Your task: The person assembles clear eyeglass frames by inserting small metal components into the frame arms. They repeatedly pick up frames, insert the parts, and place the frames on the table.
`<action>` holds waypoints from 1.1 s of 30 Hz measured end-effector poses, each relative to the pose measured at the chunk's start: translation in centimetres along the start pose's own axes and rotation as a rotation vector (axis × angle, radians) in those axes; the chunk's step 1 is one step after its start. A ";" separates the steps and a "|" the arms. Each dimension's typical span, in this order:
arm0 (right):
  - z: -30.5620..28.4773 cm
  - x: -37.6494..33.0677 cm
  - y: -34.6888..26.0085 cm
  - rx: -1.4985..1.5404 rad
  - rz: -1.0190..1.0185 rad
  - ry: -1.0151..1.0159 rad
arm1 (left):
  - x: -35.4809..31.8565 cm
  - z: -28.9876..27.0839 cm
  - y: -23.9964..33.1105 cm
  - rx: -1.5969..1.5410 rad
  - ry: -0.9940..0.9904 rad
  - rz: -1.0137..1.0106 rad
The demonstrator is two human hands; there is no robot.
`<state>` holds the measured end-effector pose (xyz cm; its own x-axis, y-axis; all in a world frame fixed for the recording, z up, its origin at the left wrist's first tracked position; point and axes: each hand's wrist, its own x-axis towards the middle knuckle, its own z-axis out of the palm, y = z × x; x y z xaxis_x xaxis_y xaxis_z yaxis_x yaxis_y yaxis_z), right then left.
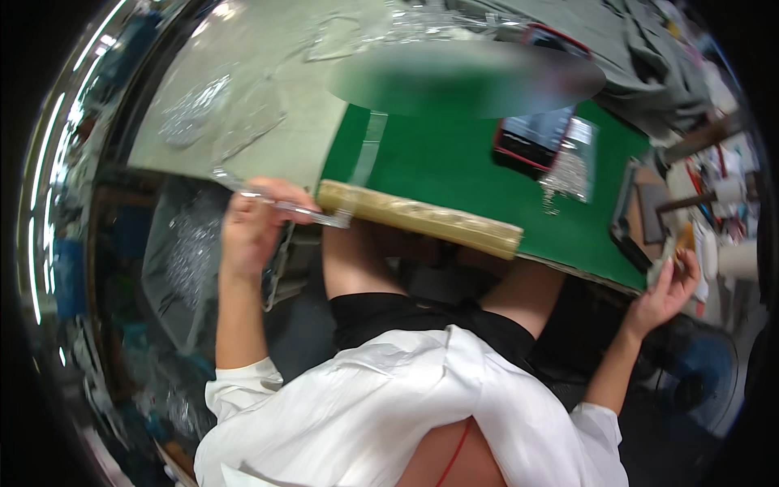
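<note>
My left hand (264,215) is closed on a thin clear plastic strip (324,217) at the left edge of the green mat (454,162). One end of the strip sticks out toward the pale table, the other reaches the near-left corner of the mat. A second clear band (371,150) lies on the mat just beyond. Off the mat's near-right corner, the fingers of my right hand (669,296) are closed around something small and pale with a yellowish part, too blurred to name. A rounded yellowish bar (422,217) runs along the mat's near edge.
On the mat lie a phone (531,138) with a red edge and a clear bag of small silvery pieces (572,166). Clear plastic (195,109) covers part of the pale table (304,122). A dark-framed tray (637,211) stands right; a blue fan (702,377) sits below.
</note>
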<state>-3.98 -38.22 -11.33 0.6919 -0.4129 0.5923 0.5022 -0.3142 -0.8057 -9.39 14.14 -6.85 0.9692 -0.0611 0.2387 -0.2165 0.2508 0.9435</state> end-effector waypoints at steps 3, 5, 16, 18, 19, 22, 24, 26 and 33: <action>1.6 0.4 -0.3 -0.033 -0.022 -0.073 | -5.4 -8.6 3.2 0.049 0.250 -0.053; 3.2 0.8 -1.1 -0.034 -0.098 -0.128 | -5.7 -10.2 2.4 0.027 0.374 -0.054; 5.9 -1.5 -4.1 -0.029 -0.087 -0.223 | 13.6 -11.9 -0.2 0.951 0.212 -0.133; 7.0 -1.8 -5.3 -0.046 -0.087 -0.241 | 19.3 -13.0 -2.0 1.629 0.156 0.357; 7.3 -2.0 -5.9 -0.035 -0.090 -0.265 | 22.0 -13.1 -2.6 1.917 0.126 0.536; 7.9 -2.6 -6.7 -0.032 -0.063 -0.336 | 26.1 -14.2 -4.5 2.182 -0.268 0.445; 7.2 -2.9 -6.5 -0.088 -0.074 -0.385 | 28.0 -15.4 -4.1 1.959 -0.291 0.446; 7.0 -3.3 -6.1 -0.084 -0.010 -0.440 | 28.6 -16.9 -3.2 1.584 -0.202 0.312; 14.6 -4.9 -9.8 0.036 -0.082 -0.893 | 17.0 -2.1 5.0 0.251 -0.207 -0.164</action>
<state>-4.72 -20.61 -6.49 0.7911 0.4330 0.4320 0.5737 -0.2804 -0.7696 6.24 16.38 1.46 0.9546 -0.2819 0.0966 -0.1070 -0.0215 0.9940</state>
